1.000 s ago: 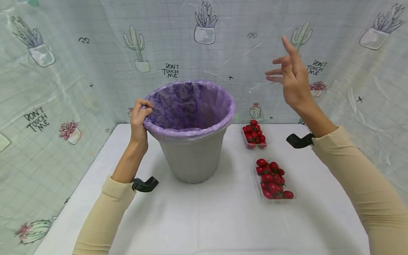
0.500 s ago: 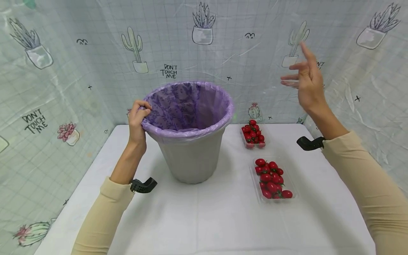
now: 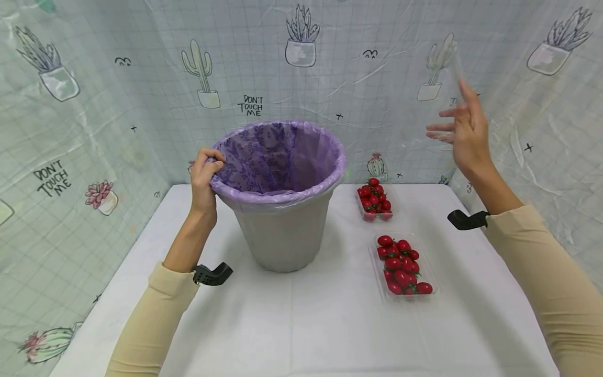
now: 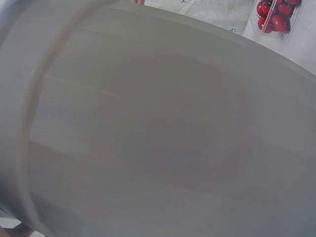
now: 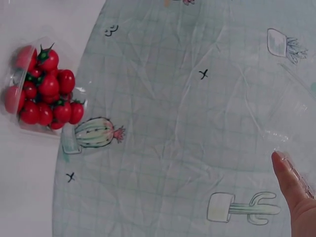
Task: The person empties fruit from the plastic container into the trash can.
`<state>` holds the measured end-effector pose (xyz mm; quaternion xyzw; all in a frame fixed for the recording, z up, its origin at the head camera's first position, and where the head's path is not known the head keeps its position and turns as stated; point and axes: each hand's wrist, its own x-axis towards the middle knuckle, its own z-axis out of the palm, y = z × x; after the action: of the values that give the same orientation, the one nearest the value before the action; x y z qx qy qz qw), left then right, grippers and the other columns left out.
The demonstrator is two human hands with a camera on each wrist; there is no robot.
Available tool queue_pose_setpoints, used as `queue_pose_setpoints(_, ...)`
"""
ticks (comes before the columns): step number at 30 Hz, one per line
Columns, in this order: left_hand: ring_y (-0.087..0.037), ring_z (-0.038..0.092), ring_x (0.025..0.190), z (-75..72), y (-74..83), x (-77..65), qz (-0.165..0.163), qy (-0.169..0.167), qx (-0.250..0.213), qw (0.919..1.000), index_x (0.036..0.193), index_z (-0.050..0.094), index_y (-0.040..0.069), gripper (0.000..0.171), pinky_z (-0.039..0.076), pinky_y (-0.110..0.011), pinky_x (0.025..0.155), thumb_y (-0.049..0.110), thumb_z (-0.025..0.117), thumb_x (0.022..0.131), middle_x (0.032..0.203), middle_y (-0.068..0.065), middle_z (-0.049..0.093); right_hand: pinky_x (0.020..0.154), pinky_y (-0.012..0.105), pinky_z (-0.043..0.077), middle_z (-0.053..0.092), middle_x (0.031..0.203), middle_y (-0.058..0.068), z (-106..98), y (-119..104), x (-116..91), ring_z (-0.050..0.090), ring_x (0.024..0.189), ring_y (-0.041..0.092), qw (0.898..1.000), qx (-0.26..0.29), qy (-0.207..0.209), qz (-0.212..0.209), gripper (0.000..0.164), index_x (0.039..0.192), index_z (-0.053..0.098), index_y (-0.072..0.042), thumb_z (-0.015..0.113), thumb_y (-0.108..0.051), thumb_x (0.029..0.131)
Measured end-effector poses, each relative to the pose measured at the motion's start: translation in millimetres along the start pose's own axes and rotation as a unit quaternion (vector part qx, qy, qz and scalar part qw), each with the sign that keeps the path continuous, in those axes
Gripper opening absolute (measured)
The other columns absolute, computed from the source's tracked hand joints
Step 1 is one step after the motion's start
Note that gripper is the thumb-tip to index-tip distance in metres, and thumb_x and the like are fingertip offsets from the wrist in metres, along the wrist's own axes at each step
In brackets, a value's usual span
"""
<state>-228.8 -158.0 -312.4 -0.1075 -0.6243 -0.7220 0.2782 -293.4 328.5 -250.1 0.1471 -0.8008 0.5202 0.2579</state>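
A light grey trash bin lined with a purple patterned bag stands tilted toward me on the table. My left hand grips its rim at the left, fingers hooked over the bag's folded edge. In the left wrist view the bin's wall fills nearly everything, and the fingers are hidden. Up at the right, my right hand holds a thin see-through plastic piece, like a clear container or lid, barely visible against the wall. Its thumb and fingers are apart around the clear edge.
Two clear plastic boxes of cherry tomatoes lie right of the bin: a nearer box and a farther box. The table has a white cover. A cactus-printed sheet hangs close behind and at both sides.
My right hand has moved to the right and a little lower, away from the bin, with the clear plastic piece. My left hand and the bin stay as they were.
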Motion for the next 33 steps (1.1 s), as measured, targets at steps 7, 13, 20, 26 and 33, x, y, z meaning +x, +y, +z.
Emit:
queue_pose_setpoints(7, -0.013, 0.045, 0.087, -0.5, -0.8, -0.2, -0.001, -0.001, 0.003, 1.0, 0.087, 0.059, 0.023, 0.017, 0.033, -0.027, 0.082, 0.012, 0.046, 0.088, 0.093, 0.006, 0.051, 0.077, 0.012, 0.054, 0.054, 0.115, -0.006, -6, 17, -7, 0.072, 0.085, -0.004, 1.0, 0.015, 0.006, 0.006, 0.052, 0.164, 0.02, -0.035, 0.028, -0.037, 0.112)
queue_pose_setpoints(13, -0.013, 0.045, 0.088, -0.6, -1.5, 0.5, 0.0, 0.0, -0.001, 1.0, 0.088, 0.059, 0.023, 0.017, 0.033, -0.026, 0.083, 0.012, 0.046, 0.088, 0.094, 0.006, 0.051, 0.072, 0.012, 0.056, 0.054, 0.113, -0.004, -9, 36, -14, 0.073, 0.083, -0.004, 1.0, 0.023, 0.005, 0.011, 0.053, 0.164, 0.021, -0.032, 0.03, -0.035, 0.112)
queue_pose_setpoints(20, -0.013, 0.046, 0.088, -0.6, -0.8, 1.3, 0.0, 0.003, -0.003, 1.0, 0.087, 0.059, 0.022, 0.017, 0.033, -0.026, 0.082, 0.012, 0.046, 0.088, 0.093, 0.006, 0.052, 0.068, 0.014, 0.057, 0.054, 0.116, -0.005, -12, 64, -25, 0.074, 0.081, -0.002, 0.997, 0.063, -0.002, 0.041, 0.051, 0.162, 0.027, -0.026, 0.032, -0.036, 0.112)
queue_pose_setpoints(26, -0.013, 0.046, 0.089, -2.1, -1.4, 0.5, -0.002, 0.007, 0.001, 1.0, 0.087, 0.059, 0.023, 0.017, 0.033, -0.027, 0.083, 0.013, 0.046, 0.088, 0.093, 0.006, 0.052, 0.066, 0.013, 0.056, 0.056, 0.113, -0.011, -13, 89, -39, 0.074, 0.078, -0.003, 0.994, 0.071, -0.014, 0.079, 0.053, 0.162, 0.025, -0.023, 0.03, -0.039, 0.112)
queue_pose_setpoints(33, -0.013, 0.045, 0.087, 0.6, -1.1, 0.8, 0.004, 0.002, -0.008, 1.0, 0.087, 0.059, 0.022, 0.017, 0.033, -0.026, 0.082, 0.012, 0.046, 0.088, 0.093, 0.006, 0.052, 0.064, 0.016, 0.057, 0.05, 0.109, -0.005, -19, 120, -56, 0.073, 0.075, -0.002, 0.993, 0.078, -0.027, 0.089, 0.062, 0.167, 0.013, -0.019, 0.03, -0.039, 0.111)
